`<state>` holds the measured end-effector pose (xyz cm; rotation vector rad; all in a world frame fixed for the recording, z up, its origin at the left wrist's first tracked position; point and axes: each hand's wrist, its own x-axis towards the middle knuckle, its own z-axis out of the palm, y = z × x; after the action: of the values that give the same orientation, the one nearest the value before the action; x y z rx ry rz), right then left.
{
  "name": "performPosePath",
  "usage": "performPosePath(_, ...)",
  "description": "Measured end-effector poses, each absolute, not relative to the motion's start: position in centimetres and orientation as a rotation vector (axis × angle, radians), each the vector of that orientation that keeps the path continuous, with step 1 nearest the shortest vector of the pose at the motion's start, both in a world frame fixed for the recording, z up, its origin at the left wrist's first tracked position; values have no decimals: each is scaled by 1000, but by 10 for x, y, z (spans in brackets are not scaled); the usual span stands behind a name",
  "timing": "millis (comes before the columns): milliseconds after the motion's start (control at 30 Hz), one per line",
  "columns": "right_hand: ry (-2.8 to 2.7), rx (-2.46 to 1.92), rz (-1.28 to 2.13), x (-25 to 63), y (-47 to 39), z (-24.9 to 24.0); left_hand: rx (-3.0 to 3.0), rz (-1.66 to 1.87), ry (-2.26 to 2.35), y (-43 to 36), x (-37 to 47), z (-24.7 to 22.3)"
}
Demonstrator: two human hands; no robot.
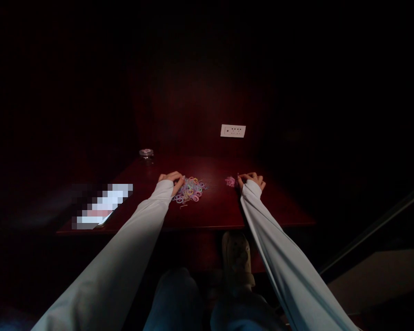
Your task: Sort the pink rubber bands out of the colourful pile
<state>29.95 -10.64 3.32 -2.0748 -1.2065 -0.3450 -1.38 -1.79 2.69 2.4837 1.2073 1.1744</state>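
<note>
A loose pile of small multicoloured elastic bands (192,189) lies on the dark red table. My left hand (171,179) is at the pile's left edge, thumb and forefinger drawn together in a pinch. Anything between those fingertips is too small to make out. Farther right sits a smaller clump of pink elastic bands (230,182). Just right of that clump is my right hand (252,180), its thumb and forefinger also closed together and the other fingers curled. Whether a band is between them is not visible.
A small clear round container (146,153) stands at the table's back left. A lit phone (105,206), partly blurred out, lies at the left edge. A white power socket (233,131) is on the back panel. Below the table's front edge (200,227) a shoe (237,257) shows.
</note>
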Motion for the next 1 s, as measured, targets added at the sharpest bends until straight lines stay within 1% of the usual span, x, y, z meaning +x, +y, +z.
performPosePath(267,-1287,-2074,-405,298,-102,28,2496,1191,1197,-15,-13,24)
performPosePath(733,-1377,-2125,-400,296,-104,30,2483,1206,1206,-17,-11,25)
performPosePath(1000,-1407,-2078,-413,296,-106,29,2489,1175,1217,-19,-11,27)
